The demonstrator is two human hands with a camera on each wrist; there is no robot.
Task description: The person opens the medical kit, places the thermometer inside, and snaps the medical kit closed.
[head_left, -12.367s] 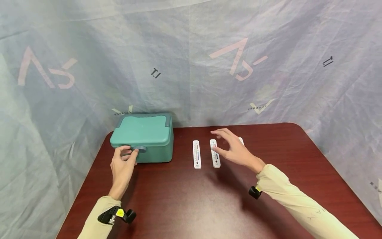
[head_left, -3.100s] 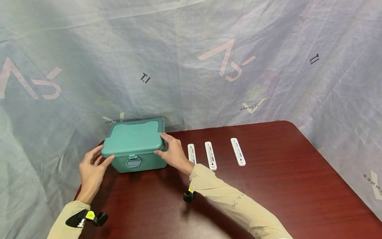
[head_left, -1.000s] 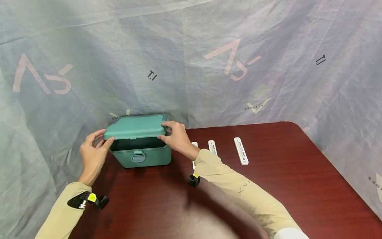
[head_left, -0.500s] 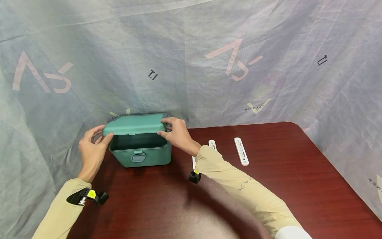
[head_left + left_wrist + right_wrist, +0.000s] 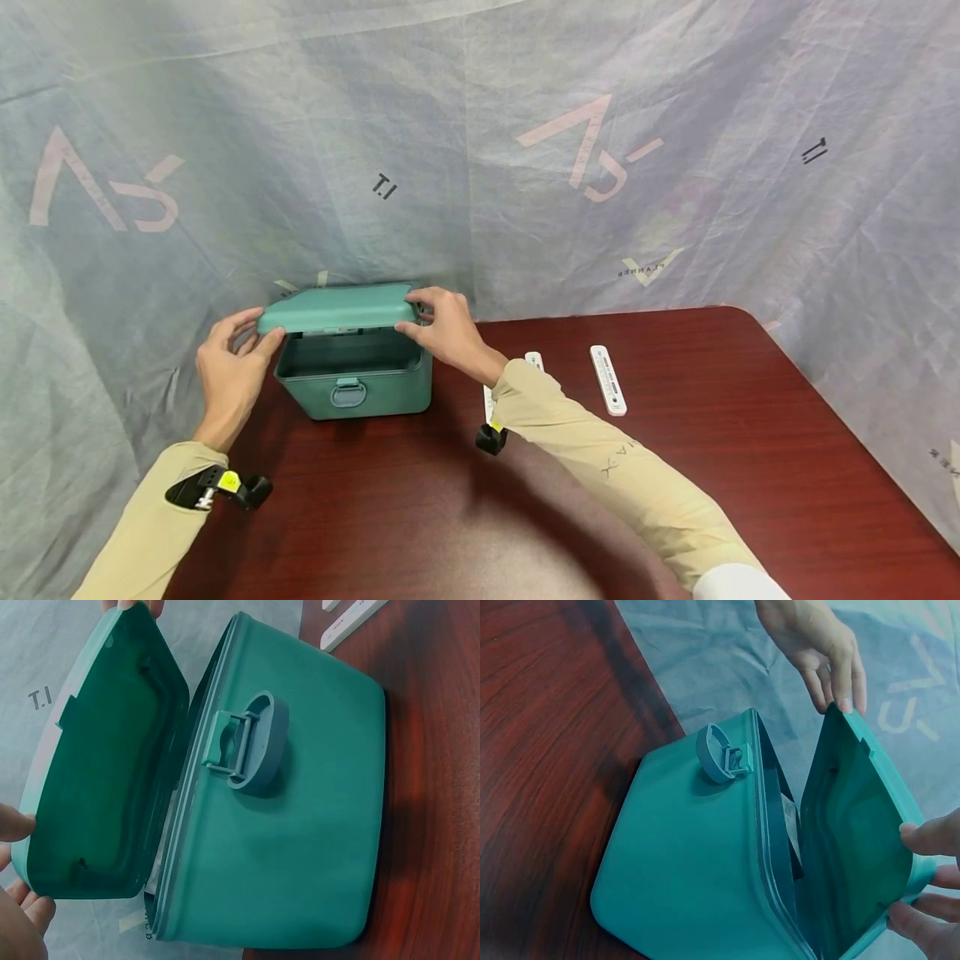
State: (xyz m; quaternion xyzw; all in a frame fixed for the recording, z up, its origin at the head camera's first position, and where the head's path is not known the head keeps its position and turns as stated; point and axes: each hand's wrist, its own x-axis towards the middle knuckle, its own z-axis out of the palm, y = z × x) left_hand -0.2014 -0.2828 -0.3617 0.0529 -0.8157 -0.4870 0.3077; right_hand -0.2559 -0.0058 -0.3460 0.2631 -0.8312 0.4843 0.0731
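Observation:
A green plastic box (image 5: 390, 396) stands at the table's back left, its hinged lid (image 5: 337, 310) raised at a slant over the dark interior. My left hand (image 5: 231, 373) pinches the lid's left front corner between thumb and fingers. At the opposite front corner, my right hand (image 5: 450, 335) grips the lid the same way. The grey-blue latch (image 5: 259, 742) hangs loose on the box's front wall. Through the gap under the lid, a pale patch (image 5: 790, 825) shows in the right wrist view.
Right of the box lie white thermometers on the dark red table (image 5: 720, 433). One thermometer (image 5: 608, 381) is fully visible; a middle thermometer (image 5: 534, 360) and a left thermometer (image 5: 489, 404) are partly behind my right arm. A grey printed cloth (image 5: 480, 167) hangs behind the table.
Earlier my left hand was at the latch and my right over the thermometers. Then both hands took the closed lid's corners. Over the last second the lid has swung further up and back.

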